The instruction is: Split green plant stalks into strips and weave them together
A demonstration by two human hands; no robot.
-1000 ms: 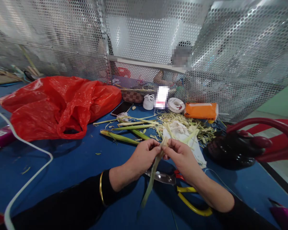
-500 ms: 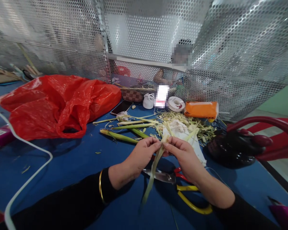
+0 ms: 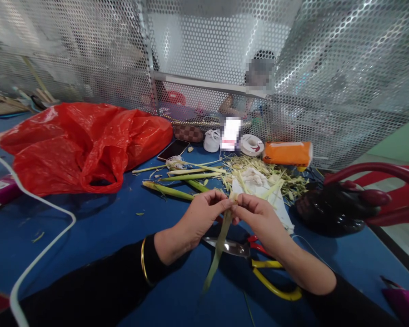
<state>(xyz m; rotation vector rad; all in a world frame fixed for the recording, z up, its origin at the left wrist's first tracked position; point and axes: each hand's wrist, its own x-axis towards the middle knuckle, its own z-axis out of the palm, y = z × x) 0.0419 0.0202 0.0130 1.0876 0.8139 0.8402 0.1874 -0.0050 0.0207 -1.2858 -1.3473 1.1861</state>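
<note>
A pale green strip of plant leaf (image 3: 221, 240) hangs down from between my two hands, its tip trailing to the lower left. My left hand (image 3: 204, 215) pinches its upper end between thumb and fingers. Close against it, my right hand (image 3: 257, 218) pinches the same upper end; the fingertips nearly meet. Under the hands lie scissors (image 3: 236, 248) with red and yellow handles, partly hidden by the strip and my right hand. Just beyond are thick green stalks (image 3: 170, 190) and a white cloth or paper (image 3: 282, 211) with scraps on it.
Plant shreds (image 3: 293, 179) are heaped behind the paper. A red plastic bag (image 3: 68, 145) and a white cable (image 3: 54, 254) lie left. A dark teapot (image 3: 327, 213) stands right. Along the perforated metal screen (image 3: 204, 41) are a phone (image 3: 173, 150), a tape roll (image 3: 251, 145) and an orange packet (image 3: 288, 153).
Both hands keep their pinch on the leaf strip, with only slight finger movement at its top end. The strip has turned a little, and the view has shifted slightly.
</note>
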